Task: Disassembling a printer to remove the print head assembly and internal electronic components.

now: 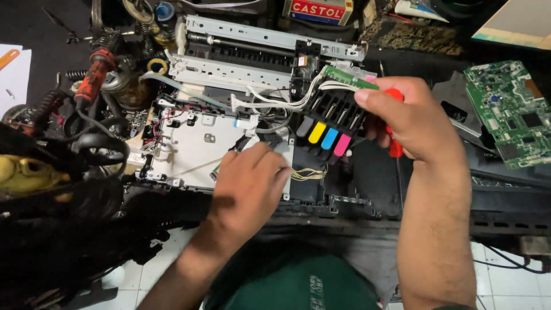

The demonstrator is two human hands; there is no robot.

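Left hand (249, 183) presses flat, fingers spread, on printer chassis (201, 143); right hand (410, 117) grips red screwdriver (395, 146) at ink carriage (330, 117). Best keep chassis steady and screwdriver straight.

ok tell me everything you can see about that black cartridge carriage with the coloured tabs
The cartridge carriage is a black plastic block with a row of ribbed slots on top and four tabs along its lower edge: black, yellow, blue and pink. It sits tilted, lifted above the opened printer chassis. White wires run from its upper left side back to the mechanism, and a small green circuit board lies along its top edge. The right hand, which also holds a red-handled tool, grips its right side; the left hand rests below on the chassis.
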